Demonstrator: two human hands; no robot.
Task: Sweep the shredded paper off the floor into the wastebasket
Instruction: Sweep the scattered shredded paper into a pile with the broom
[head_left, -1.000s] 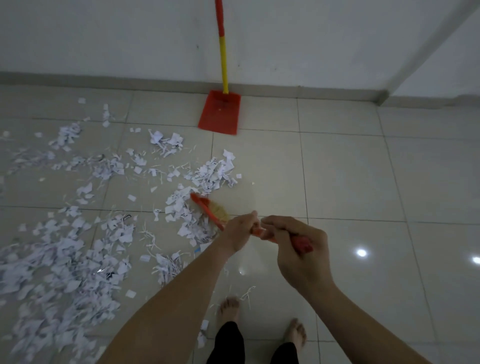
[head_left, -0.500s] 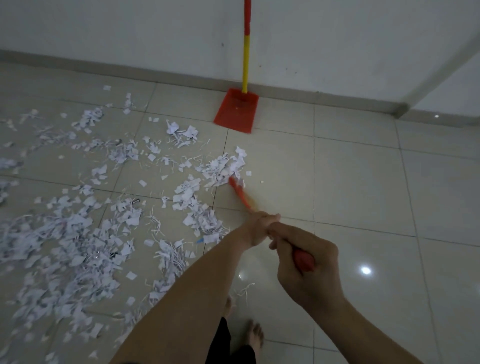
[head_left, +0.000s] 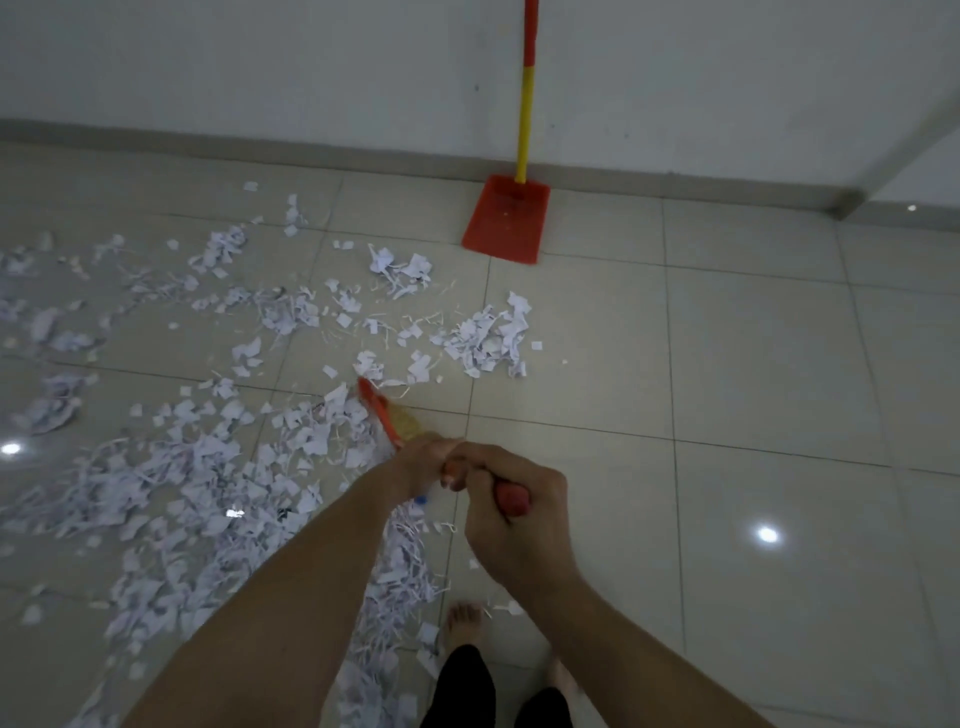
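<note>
I count one broom (head_left: 387, 415) in my two hands, one red dustpan (head_left: 506, 221), my two bare feet, and countless paper scraps (head_left: 208, 467).

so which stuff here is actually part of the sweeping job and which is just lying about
Part of the job:
- shredded paper strewn over the floor
- broom, held by left hand and right hand
- red dustpan, standing against the wall

Just there:
- nothing else; no wastebasket is in view
</note>
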